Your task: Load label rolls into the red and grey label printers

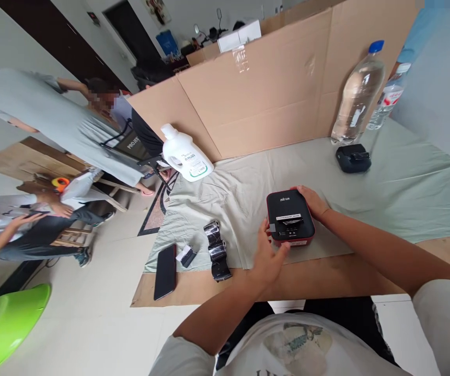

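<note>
A squarish device with a black top and red sides, which looks like a small label printer [290, 206], rests on the cloth in front of me. A white strip lies across the slot in its top. My left hand [267, 257] grips its near left corner, with the thumb along the front edge and the fingers on the left side. Around the far right corner curls my right hand [313, 203], its fingers partly hidden behind the device. Left of the printer lie dark, shiny wrapped rolls [217, 250], a small black-and-white piece [186, 256] and a phone [165, 271].
A cardboard wall [260, 99] stands behind the grey-green cloth [244, 183]. Before it are a white jug [188, 156], a large clear bottle [360, 99], a smaller water bottle [389, 99] and a black case-like object [353, 159]. Several people are at the left, beyond the table.
</note>
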{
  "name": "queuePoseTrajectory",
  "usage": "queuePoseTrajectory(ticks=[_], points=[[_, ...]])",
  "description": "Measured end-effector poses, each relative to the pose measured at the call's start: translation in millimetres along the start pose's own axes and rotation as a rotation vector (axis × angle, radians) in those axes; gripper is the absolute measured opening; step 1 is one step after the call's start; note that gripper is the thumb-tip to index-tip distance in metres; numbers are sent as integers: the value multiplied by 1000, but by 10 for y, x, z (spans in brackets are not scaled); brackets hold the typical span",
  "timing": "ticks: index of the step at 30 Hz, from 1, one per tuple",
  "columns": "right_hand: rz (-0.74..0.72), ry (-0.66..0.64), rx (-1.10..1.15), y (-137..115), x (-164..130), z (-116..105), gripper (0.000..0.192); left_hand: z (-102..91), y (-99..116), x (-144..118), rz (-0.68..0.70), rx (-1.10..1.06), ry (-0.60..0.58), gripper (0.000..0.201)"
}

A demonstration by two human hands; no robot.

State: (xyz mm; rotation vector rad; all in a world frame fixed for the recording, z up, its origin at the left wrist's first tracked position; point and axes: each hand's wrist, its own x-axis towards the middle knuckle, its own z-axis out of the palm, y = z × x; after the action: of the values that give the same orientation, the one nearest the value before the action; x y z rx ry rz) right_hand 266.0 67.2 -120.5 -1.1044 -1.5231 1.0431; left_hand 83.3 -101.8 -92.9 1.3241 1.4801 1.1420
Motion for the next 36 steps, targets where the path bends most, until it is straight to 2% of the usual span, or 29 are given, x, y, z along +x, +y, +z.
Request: queuePoseTrajectory(ticks=[3, 5, 8, 10, 12, 15, 17, 20, 23, 30, 33, 36], points=[[-141, 38, -74, -136, -180, -119, 55, -148, -42, 241, -118, -161, 52, 60], [-397, -25, -203, -256, -376, -196, 48, -207, -46, 411, -203, -237, 58, 53], [-743, -160, -422, -355, -687, -237, 36, -210, -23, 605, -301, -308, 10, 57], [-865, -120, -520, -323, -849, -202, 31, -176, 1, 678, -345, -329, -43, 65], [-920, -22, -571, -231, -958, -134, 27, -144, 19, 714, -351, -325, -79, 79], [-908, 99, -582, -68, -1055, -27, 26, -141, 21, 745, -245, -288, -122, 97], [-876, 149, -578, 14, -1098, 22, 29, -165, 3, 772, -172, -292, -197, 97], [-848, 173, -608, 81, -1137, 49, 33, -205, -35, 832, -181, -356, -336, 100], [-845, 173, -642, 94, -1145, 49, 33, -220, -57, 887, -207, -410, -402, 109], [-866, 184, -598, 60, -1134, 68, 32, -230, -54, 909, -218, -424, -394, 116], [-831, 136, -541, 83, -1122, 54, 51, -266, -5, 903, -229, -366, -390, 106], [-717, 147, -456, 115, -1081, 14, 68, -292, 92, 888, -207, -258, -365, 92]])
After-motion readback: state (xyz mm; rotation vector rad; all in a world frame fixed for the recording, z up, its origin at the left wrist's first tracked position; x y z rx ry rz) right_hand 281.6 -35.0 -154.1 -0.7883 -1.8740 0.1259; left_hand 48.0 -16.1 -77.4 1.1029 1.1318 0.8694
